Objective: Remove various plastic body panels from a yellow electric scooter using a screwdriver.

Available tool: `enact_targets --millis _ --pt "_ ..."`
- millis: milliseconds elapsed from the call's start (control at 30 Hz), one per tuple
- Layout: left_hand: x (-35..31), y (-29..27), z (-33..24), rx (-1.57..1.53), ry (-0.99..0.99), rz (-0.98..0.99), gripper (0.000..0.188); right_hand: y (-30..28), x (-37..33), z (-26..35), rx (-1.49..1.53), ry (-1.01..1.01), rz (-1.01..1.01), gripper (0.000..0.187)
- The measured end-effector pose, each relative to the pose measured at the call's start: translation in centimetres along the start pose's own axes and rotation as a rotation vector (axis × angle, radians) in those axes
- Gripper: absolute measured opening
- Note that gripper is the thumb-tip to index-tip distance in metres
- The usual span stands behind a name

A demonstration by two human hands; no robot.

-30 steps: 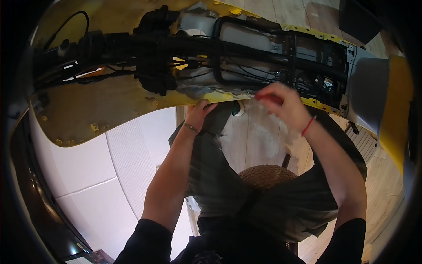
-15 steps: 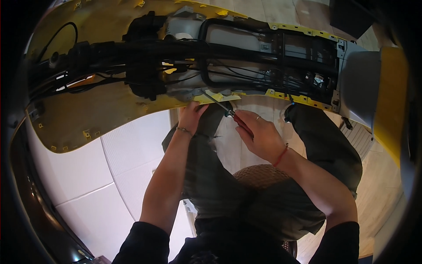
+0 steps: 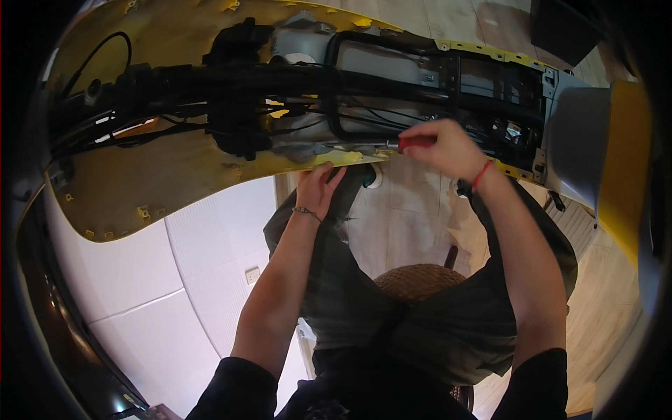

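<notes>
My right hand (image 3: 451,150) is closed around the red handle of a screwdriver (image 3: 416,142). The metal shaft points left and lies nearly level along the near edge of a long yellow vehicle panel (image 3: 168,182); its tip is hard to make out. Just left of there, my left hand (image 3: 317,192) touches the panel's near lip with its fingertips, the thumb held apart and nothing visible in it. The panel shows its inner side, with black tubes and cables (image 3: 280,80) running lengthwise over it.
A grey and yellow part (image 3: 619,147) adjoins the panel's right end. Below my hands are my legs and a woven round seat (image 3: 420,280) on a wooden floor (image 3: 413,217). White panels (image 3: 133,273) cover the lower left, with a socket (image 3: 253,275). A dark box (image 3: 567,31) stands far right.
My right hand has moved up and to the right with the screwdriver, whose shaft has swung from slanting to nearly level. My left hand stays at the lip, its thumb spread wider.
</notes>
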State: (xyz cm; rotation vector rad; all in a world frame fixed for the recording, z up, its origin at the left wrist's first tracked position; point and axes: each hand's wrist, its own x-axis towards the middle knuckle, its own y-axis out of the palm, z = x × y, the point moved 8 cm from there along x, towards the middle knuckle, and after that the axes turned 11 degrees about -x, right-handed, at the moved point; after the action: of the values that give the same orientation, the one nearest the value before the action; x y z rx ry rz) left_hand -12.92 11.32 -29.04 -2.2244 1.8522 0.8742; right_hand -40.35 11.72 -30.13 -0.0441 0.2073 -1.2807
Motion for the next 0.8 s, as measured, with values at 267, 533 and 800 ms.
enact_targets --millis 267,533,800 --pt "0.3 -0.3 0.1 -0.011 0.009 -0.024 0.035 -0.9 1.6 4.2 -0.24 -0.135 0.072 0.029" --pt "1.4 -0.3 -1.1 0.09 0.057 0.059 0.026 -0.1 0.6 7.1 -0.648 -0.284 -0.071 0.024" --pt "3.7 -2.8 -1.9 0.227 0.031 0.093 0.027 6.3 -5.7 4.7 -0.499 0.032 -0.304 0.022"
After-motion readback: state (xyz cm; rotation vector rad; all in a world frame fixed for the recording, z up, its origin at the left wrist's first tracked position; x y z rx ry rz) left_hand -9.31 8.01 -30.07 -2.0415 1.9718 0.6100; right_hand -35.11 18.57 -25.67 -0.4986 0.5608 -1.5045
